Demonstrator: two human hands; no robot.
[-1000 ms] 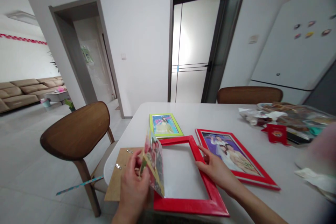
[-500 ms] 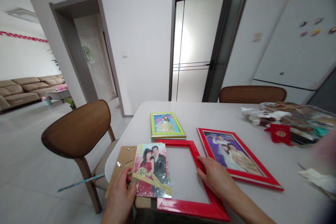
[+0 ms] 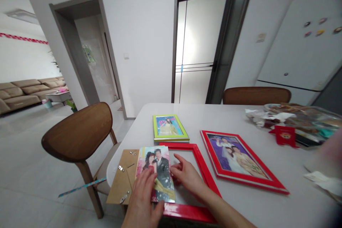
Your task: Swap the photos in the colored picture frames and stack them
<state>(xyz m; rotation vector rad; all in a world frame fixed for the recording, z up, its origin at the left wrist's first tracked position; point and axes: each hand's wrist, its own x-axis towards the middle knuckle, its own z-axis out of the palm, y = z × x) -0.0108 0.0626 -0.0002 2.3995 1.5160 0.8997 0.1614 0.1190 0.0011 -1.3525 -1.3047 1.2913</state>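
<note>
A couple's photo (image 3: pixel 162 171) lies across the left side of an empty red picture frame (image 3: pixel 199 156) and the edge of a brown backing board (image 3: pixel 121 174) with metal clips. Flat on the photo's lower left part rests my left hand (image 3: pixel 145 192), its fingers stretched out and hiding some of the print. At the photo's right edge is my right hand (image 3: pixel 187 176), index finger extended and the other fingertips by the edge. It is above the frame's opening and grips nothing that I can see.
A green-framed photo (image 3: pixel 171 128) lies behind the red frame. To the right is another red-framed photo (image 3: pixel 237 156). Plastic-wrapped items (image 3: pixel 307 117) and a red packet (image 3: pixel 285 136) occupy the table's right side. A wooden chair (image 3: pixel 80 131) stands at the left.
My right hand has left the red frame's right side and moved left to the photo's edge. My left hand has shifted right from the backing board onto the photo.
</note>
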